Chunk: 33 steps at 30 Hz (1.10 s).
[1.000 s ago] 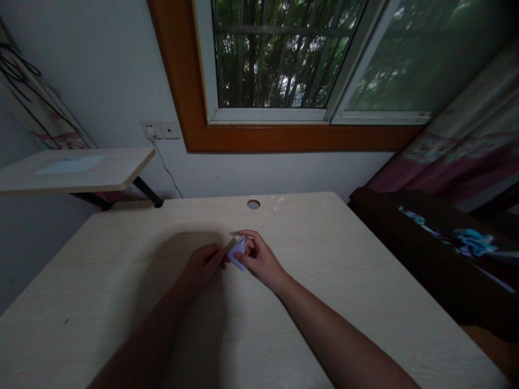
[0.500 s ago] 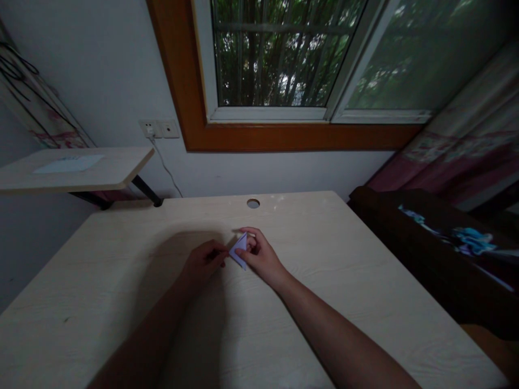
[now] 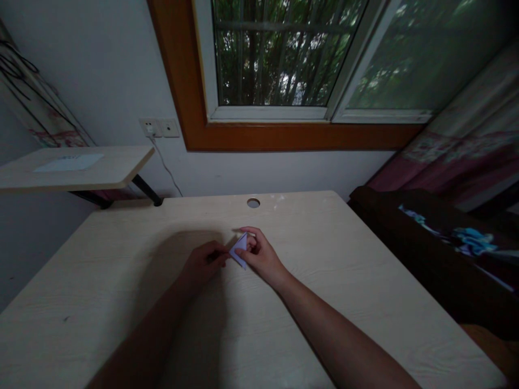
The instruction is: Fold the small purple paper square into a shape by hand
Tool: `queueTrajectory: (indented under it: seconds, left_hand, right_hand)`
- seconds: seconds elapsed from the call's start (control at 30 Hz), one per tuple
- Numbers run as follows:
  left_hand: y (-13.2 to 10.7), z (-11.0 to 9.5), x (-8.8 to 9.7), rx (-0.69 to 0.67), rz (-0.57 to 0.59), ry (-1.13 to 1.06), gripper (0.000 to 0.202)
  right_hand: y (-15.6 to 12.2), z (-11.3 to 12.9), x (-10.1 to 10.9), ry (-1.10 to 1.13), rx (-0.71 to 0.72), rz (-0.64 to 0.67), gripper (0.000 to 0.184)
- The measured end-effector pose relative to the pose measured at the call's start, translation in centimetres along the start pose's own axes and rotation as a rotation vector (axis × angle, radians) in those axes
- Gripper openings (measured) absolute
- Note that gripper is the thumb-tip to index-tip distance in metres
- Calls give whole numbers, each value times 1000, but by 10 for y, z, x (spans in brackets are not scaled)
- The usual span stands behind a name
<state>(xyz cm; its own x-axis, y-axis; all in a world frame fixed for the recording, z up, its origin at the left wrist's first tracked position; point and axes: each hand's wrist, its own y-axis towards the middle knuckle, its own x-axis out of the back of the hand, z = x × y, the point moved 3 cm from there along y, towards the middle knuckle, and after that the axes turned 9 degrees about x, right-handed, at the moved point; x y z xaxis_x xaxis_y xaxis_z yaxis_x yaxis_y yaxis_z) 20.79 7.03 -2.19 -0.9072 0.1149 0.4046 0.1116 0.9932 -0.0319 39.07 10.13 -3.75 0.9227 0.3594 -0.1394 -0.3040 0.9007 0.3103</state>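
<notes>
A small piece of folded lilac paper [image 3: 240,249], triangular in outline, is held between my hands just above or on the desk; I cannot tell whether it touches the surface. My right hand [image 3: 259,255] grips it from the right, thumb across the front and fingers behind. From the left, the pinched fingertips of my left hand [image 3: 208,259] meet the paper's left corner. The back of the paper is hidden by its front and by my right fingers.
The pale wooden desk [image 3: 324,302] has a round cable hole [image 3: 253,203] near its far edge. A raised shelf [image 3: 121,167] with a sheet [image 3: 73,162] on it stands at left. Behind are a wall socket [image 3: 159,128] and a window. Dark furniture [image 3: 430,237] stands at right.
Hardly anything differs. The fingertips of my left hand have shifted very slightly at the paper's left corner; my right hand keeps the same hold.
</notes>
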Motion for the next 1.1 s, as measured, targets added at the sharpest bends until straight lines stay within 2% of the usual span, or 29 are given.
queueTrajectory:
  seconds: [1.1]
  left_hand:
    - [-1, -3, 2, 11, 7, 34, 20]
  right_hand:
    - [0, 3, -2, -30, -20, 5, 56]
